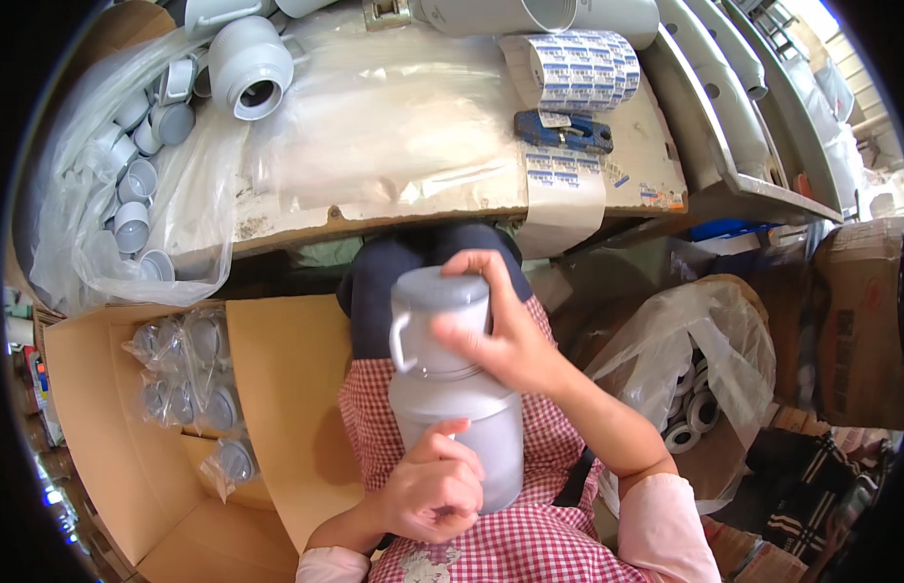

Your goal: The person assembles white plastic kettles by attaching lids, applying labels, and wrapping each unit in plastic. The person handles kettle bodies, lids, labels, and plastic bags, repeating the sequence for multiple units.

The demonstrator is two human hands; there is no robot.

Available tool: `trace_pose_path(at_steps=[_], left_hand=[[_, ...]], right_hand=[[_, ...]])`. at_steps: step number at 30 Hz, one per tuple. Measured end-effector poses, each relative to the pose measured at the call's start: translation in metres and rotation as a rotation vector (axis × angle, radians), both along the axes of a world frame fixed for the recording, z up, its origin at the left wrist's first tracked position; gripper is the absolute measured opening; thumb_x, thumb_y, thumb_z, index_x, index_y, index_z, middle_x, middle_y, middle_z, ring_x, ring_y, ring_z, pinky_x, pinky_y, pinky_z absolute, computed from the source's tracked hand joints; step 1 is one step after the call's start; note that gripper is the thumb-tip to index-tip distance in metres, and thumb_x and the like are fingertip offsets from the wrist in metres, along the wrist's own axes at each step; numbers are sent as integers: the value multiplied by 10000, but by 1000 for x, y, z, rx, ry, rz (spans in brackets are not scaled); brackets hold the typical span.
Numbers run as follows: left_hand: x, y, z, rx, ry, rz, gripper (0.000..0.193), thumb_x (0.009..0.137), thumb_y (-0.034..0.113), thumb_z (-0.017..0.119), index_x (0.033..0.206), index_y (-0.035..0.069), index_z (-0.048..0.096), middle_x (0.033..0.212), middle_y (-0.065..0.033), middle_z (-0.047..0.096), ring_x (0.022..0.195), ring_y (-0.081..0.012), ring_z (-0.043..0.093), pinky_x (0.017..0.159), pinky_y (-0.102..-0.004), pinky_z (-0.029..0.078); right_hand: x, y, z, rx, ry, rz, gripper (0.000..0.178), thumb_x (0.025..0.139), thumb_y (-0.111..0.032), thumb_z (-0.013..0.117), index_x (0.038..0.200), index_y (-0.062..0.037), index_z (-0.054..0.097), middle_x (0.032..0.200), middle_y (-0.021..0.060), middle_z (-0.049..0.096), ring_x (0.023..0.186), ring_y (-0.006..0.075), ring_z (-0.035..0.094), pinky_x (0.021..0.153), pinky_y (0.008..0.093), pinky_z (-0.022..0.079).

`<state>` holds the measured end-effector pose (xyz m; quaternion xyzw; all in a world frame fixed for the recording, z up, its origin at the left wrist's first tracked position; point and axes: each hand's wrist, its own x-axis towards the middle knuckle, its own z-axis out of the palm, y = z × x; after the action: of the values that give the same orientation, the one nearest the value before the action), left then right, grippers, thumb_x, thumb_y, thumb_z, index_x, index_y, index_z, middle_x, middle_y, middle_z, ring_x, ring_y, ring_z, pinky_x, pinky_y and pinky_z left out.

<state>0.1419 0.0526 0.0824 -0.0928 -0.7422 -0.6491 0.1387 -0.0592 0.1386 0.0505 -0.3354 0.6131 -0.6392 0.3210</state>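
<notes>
On my lap, over a red checked apron, stands a light grey vacuum flask (pixel 471 442) with a wide body and a narrower shoulder. A grey cup lid (pixel 440 309) with a small side handle sits on its top. My right hand (pixel 498 325) wraps around this cup lid from the right, its thumb slightly blurred across the front. Against the lower left of the flask body, my left hand (pixel 437 486) is closed, with curled fingers and the index finger lying across the body. Whether it grips a handle there is hidden.
A workbench (pixel 374 209) ahead carries plastic film, a sticker roll (pixel 583 73), a blue dispenser (pixel 563 131), another flask (pixel 250 73) and a bag of cups (pixel 133 225). An open carton (pixel 112 418) with bagged parts stands left. At right is a bag of ring-shaped parts (pixel 704 410).
</notes>
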Motion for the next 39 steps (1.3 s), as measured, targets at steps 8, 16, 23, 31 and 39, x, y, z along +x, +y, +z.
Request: trace_pose_path(at_steps=[8, 16, 23, 31, 39], left_hand=[[-22, -18, 16, 303, -13, 271, 180, 960, 85, 596, 1130, 26, 576, 1288, -224, 670, 1200, -305, 641, 1204, -548, 372], [-75, -45, -26, -3, -195, 427, 713, 1144, 512, 202, 1491, -42, 486, 1546, -218, 497, 1449, -322, 466, 1230, -437, 323], [-71, -32, -18, -63, -242, 548, 572, 1150, 402, 253, 1274, -31, 606, 1307, -192, 628, 1241, -284, 588, 1114, -400, 419], [-66, -28, -19, -30, -225, 546, 491, 1156, 339, 292, 1287, -19, 602, 1329, -179, 619, 1240, -266, 585, 1096, -381, 431], [-64, -35, -30, 61, -220, 501, 452, 1160, 284, 313, 1395, -11, 562, 1415, -173, 585, 1328, -296, 552, 1151, -383, 400]], right_hand=[[-12, 5, -5, 119, -463, 69, 552, 1043, -423, 665, 1409, -97, 413, 1210, 90, 591, 1120, 153, 569, 978, 313, 481], [-8, 10, -18, 31, -522, 71, 538, 985, -332, 685, 1393, -91, 430, 1241, 74, 545, 1178, 149, 525, 1031, 298, 429], [1, 15, -29, 68, -454, 45, 531, 927, -268, 705, 1351, -85, 442, 1219, 70, 546, 1145, 146, 519, 1015, 297, 428], [11, 15, -18, 120, -362, 20, 475, 999, -287, 672, 1366, -86, 448, 1229, 68, 547, 1157, 138, 520, 1016, 297, 444], [7, 13, -22, 110, -407, -4, 523, 1058, -415, 646, 1392, -69, 441, 1234, 118, 582, 1163, 170, 561, 1009, 320, 475]])
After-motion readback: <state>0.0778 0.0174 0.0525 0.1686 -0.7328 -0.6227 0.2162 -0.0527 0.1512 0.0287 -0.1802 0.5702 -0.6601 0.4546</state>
